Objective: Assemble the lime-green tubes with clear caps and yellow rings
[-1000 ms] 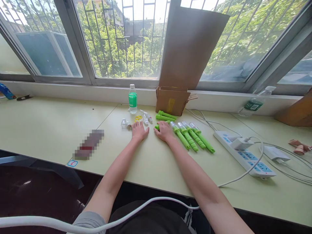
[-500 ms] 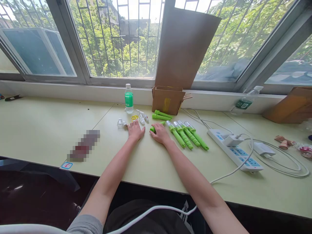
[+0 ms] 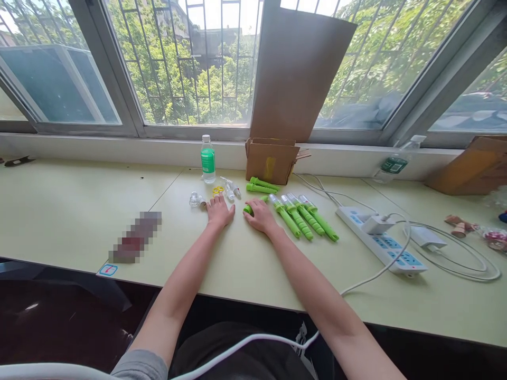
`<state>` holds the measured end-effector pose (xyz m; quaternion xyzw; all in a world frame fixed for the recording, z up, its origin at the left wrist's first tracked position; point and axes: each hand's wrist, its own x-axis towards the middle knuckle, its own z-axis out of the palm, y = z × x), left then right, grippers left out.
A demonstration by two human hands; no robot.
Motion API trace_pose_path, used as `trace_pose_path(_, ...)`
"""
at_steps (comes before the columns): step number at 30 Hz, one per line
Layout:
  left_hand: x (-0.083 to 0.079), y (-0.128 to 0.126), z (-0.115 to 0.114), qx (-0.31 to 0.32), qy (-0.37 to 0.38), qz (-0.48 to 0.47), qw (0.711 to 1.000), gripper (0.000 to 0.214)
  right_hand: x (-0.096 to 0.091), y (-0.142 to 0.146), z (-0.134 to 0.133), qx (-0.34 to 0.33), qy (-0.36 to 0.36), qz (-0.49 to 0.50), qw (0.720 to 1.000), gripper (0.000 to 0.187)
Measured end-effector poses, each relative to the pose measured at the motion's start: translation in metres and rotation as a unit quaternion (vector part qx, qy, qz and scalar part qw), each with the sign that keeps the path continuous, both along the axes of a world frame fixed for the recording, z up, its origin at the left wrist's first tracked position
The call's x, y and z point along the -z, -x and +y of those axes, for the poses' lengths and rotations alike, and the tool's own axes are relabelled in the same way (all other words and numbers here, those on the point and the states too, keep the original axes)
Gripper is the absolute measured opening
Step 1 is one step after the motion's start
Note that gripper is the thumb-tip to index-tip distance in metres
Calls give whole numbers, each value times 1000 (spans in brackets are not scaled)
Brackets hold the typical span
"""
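My left hand [image 3: 219,212] lies palm down on the table, fingers spread. Just beyond its fingertips are yellow plastic rings [image 3: 217,190] and clear plastic tube pieces [image 3: 230,190]. A clear cap-like piece [image 3: 194,199] and a small greyish cylinder [image 3: 202,201] sit to its left. My right hand [image 3: 259,215] is draped over a green plastic tube [image 3: 247,209], thumb on the near side and fingers across it; most of the tube is hidden. Right of that hand, several green sticks with clear tops [image 3: 299,216] lie side by side. Two bare green tubes [image 3: 261,186] lie behind.
A small cardboard box [image 3: 271,161] and a green-labelled water bottle [image 3: 208,161] stand at the back. To the right are a white power strip [image 3: 380,240] with plugs and looped cables, and another bottle [image 3: 398,162] leaning. A blurred-out object [image 3: 137,237] lies left.
The camera view has shifted slightly. Both hands and the pieces around them stay in place.
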<state>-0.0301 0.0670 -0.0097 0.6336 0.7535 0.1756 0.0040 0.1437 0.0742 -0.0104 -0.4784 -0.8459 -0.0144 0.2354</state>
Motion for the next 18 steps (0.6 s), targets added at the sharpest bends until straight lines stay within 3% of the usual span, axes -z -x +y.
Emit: trace_pose_path(18, 5, -1, 2, -9, -19, 17, 1000, 64, 5, -2, 5, -15, -5, 25, 1000, 39)
